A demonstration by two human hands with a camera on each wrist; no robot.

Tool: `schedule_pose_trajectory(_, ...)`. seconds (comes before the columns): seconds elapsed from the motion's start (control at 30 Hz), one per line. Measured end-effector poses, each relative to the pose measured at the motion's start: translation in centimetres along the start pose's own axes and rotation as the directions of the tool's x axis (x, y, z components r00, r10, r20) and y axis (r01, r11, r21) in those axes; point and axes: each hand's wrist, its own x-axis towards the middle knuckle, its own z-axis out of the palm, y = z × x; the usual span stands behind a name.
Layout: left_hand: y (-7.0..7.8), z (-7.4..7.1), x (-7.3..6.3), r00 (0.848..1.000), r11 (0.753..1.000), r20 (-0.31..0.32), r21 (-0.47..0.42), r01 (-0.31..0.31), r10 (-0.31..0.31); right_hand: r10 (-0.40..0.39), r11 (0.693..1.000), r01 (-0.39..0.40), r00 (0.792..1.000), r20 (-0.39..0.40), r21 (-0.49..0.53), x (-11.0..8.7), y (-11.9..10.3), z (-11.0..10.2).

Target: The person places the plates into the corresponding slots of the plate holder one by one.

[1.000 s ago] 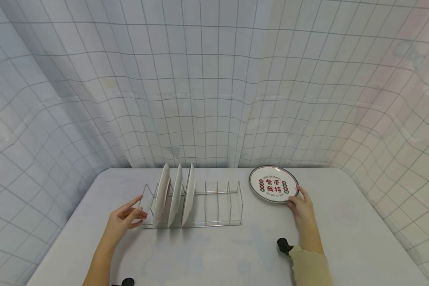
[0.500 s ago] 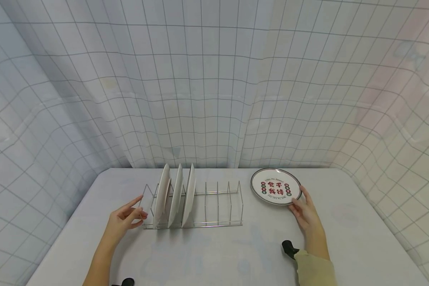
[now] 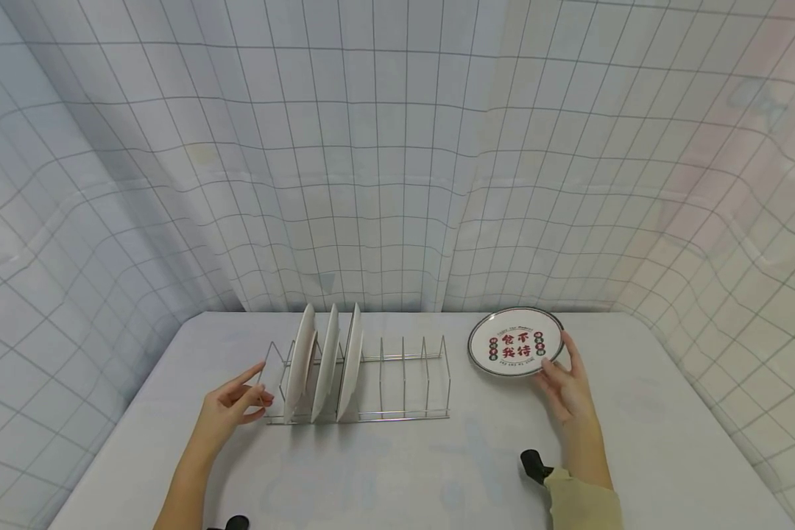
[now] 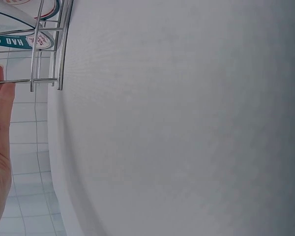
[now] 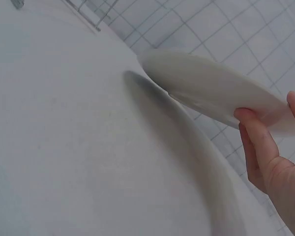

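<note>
My right hand grips the right rim of a round white plate with a dark edge line and red and green lettering. In the right wrist view the plate's plain underside is raised off the table, with fingers beneath it. To the left stands a wire dish rack with several white plates upright in its left slots. My left hand pinches the wire at the rack's left end; in the left wrist view, its fingers meet that wire.
A white-covered table lies under everything. Behind it and along both sides hangs a white grid-patterned curtain. A black wrist-camera piece sits beside the right sleeve, and another by the left wrist.
The plate in my right hand has shifted slightly to the right, dipping a little toward me and then rising again. The left hand and the rack stay where they were.
</note>
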Motion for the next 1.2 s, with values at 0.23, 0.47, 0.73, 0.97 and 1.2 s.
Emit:
schedule_pose_trajectory(0.23,-0.1,0.0,0.0,1.000,1.000,-0.006,0.002,0.003,-0.003,-0.163,0.986,0.159,0.982,0.095,0.043,-0.7,-1.9,3.1)
schedule_pose_trajectory(0.47,0.0,0.0,-0.1,1.000,1.000,-0.001,-0.002,0.016,-0.016,-0.251,0.968,0.249,0.948,0.197,0.034,-2.1,-3.6,7.4)
schedule_pose_trajectory(0.73,0.1,0.0,-0.1,1.000,1.000,-0.004,-0.004,0.010,-0.010,-0.190,0.962,0.243,0.924,0.331,-0.125,-3.6,-3.7,12.2)
schedule_pose_trajectory(0.97,0.1,0.0,-0.1,1.000,1.000,-0.004,0.000,0.001,-0.001,-0.083,0.953,0.196,0.902,0.424,-0.230,-4.6,-2.2,15.6)
schedule_pose_trajectory(1.2,0.1,0.0,0.0,1.000,1.000,0.006,-0.012,0.013,-0.013,-0.041,0.910,0.215,0.897,0.441,-0.354,-5.0,-0.8,17.7)
